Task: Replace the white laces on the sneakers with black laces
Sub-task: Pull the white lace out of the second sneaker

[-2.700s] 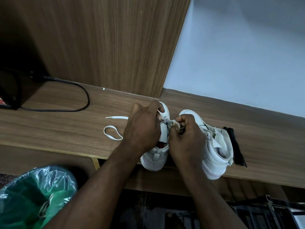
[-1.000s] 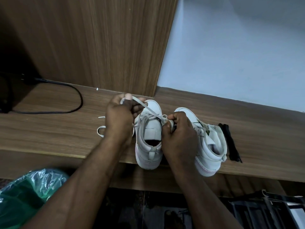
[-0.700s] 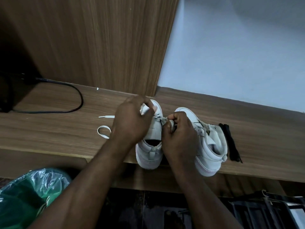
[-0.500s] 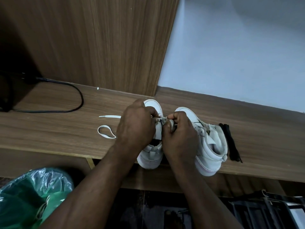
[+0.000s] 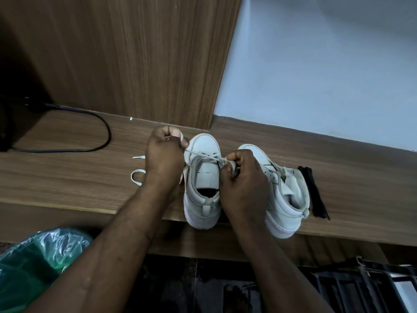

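Note:
Two white high-top sneakers stand side by side on the wooden shelf (image 5: 67,177), heels at its front edge. My left hand (image 5: 164,157) pinches the white lace (image 5: 200,154) and draws it taut to the left off the left sneaker (image 5: 204,177). My right hand (image 5: 243,177) pinches the same lace at that sneaker's right eyelets, between the two shoes. The right sneaker (image 5: 286,195) is partly hidden behind this hand. A loose end of white lace (image 5: 136,177) loops on the shelf left of my left hand. A bundle of black laces (image 5: 313,193) lies right of the right sneaker.
A black cable (image 5: 99,129) curves across the shelf at the far left. A wooden panel (image 5: 135,59) rises behind the shoes, with a pale wall (image 5: 327,64) to its right. A green plastic bag (image 5: 33,263) sits below at the left, and a dark rack (image 5: 361,285) below at the right.
My left hand has moved left and away from the left sneaker, pulling the white lace out taut. My right hand has stayed at the eyelets.

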Demonstrator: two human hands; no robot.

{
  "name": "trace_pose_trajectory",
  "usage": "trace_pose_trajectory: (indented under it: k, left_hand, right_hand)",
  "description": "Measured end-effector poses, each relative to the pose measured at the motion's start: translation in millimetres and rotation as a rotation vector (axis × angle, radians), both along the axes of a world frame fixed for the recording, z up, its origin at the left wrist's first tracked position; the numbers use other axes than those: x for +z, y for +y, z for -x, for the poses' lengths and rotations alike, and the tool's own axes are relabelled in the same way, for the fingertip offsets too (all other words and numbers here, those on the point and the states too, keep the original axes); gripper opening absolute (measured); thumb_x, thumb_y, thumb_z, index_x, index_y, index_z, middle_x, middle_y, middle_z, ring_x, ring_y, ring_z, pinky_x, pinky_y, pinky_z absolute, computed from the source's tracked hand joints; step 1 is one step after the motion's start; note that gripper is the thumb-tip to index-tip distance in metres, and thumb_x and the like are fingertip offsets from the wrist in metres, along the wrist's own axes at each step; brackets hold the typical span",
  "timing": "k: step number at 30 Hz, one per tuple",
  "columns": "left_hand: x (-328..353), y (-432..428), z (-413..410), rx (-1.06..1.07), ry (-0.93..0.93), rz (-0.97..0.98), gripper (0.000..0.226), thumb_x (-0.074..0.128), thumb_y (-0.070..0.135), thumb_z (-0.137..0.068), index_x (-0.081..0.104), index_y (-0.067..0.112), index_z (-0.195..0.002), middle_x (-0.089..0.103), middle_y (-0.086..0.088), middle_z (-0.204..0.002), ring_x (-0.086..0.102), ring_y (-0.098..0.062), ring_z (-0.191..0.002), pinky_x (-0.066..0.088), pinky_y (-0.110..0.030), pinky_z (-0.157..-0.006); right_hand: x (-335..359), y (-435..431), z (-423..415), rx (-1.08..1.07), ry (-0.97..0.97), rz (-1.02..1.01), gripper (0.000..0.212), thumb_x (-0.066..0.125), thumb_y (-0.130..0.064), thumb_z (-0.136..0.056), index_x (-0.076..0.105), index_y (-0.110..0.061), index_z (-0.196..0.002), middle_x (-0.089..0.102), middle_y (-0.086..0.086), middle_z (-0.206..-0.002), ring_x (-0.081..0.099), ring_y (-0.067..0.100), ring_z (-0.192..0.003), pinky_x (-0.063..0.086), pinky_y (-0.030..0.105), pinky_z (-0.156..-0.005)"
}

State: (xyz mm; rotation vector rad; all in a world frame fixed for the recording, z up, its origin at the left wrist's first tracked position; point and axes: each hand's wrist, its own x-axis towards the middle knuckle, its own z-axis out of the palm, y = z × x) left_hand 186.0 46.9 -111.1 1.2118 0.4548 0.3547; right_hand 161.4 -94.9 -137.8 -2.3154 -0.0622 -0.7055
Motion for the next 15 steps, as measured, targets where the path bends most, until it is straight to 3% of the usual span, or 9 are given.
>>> trace_pose_trajectory:
  k: [2, 5, 7, 9, 12, 15]
  left_hand:
    - [-0.7, 4.0, -0.8, 0.016, -0.039, -0.15, 0.022, 0.052, 0.011, -0.1, 0.058, 0.024, -0.083, 0.058, 0.016, -0.057, 0.046, 0.0, -0.046, 0.038, -0.019, -0.048]
    - [-4.7, 7.0, 2.4, -0.102, -0.072, -0.739, 0.005, 0.068, 0.04, -0.09, 0.069, 0.035, -0.088, 0.062, 0.017, -0.071, 0.055, 0.003, -0.065, 0.038, -0.021, -0.062]
    - [-9.1, 4.8, 4.7, -0.202, -0.046, -1.095, 0.016, 0.074, 0.05, -0.085, 0.073, 0.038, -0.095, 0.054, 0.014, -0.081, 0.052, -0.001, -0.074, 0.033, -0.024, -0.066]
    - [-12.0, 0.3, 5.9, -0.232, 0.005, -1.287, 0.016, 0.076, 0.048, -0.086, 0.076, 0.035, -0.096, 0.048, 0.007, -0.088, 0.058, -0.017, -0.083, 0.031, -0.027, -0.068]
    - [-13.8, -5.0, 6.6, -0.161, -0.054, -1.246, 0.006, 0.073, 0.032, -0.092, 0.074, 0.027, -0.089, 0.048, 0.003, -0.091, 0.054, -0.017, -0.081, 0.03, -0.028, -0.069]
    - [-13.9, -6.6, 3.5, -0.127, -0.112, -0.866, 0.014, 0.064, 0.023, -0.099, 0.061, 0.026, -0.085, 0.062, 0.002, -0.098, 0.053, -0.009, -0.086, 0.039, -0.028, -0.076]
  right_hand:
    - [-0.6, -1.6, 0.4, -0.001, -0.002, -0.006, 0.014, 0.062, -0.015, -0.092, 0.063, -0.018, -0.105, 0.068, -0.004, -0.097, 0.062, 0.016, -0.086, 0.044, 0.03, -0.07]
    - [-0.5, -2.1, 0.3, -0.004, -0.006, -0.011, 0.014, 0.063, -0.015, -0.092, 0.063, -0.018, -0.105, 0.068, -0.005, -0.097, 0.062, 0.016, -0.087, 0.042, 0.029, -0.07]
    - [0.1, -2.2, -0.1, -0.009, -0.003, -0.011, 0.014, 0.063, -0.014, -0.092, 0.063, -0.017, -0.105, 0.068, -0.004, -0.098, 0.063, 0.018, -0.088, 0.046, 0.032, -0.071]
    - [0.2, -2.0, -0.3, -0.008, -0.001, -0.014, 0.014, 0.064, -0.014, -0.091, 0.063, -0.017, -0.105, 0.068, -0.003, -0.098, 0.064, 0.019, -0.088, 0.049, 0.035, -0.072]
    - [-0.3, -0.3, 0.4, -0.003, 0.002, -0.014, 0.015, 0.063, -0.014, -0.091, 0.064, -0.017, -0.105, 0.068, -0.004, -0.099, 0.064, 0.018, -0.089, 0.049, 0.035, -0.073]
    - [-0.2, -0.3, 0.4, 0.005, -0.007, -0.02, 0.015, 0.063, -0.014, -0.091, 0.063, -0.018, -0.105, 0.068, -0.004, -0.098, 0.063, 0.017, -0.089, 0.049, 0.034, -0.073]
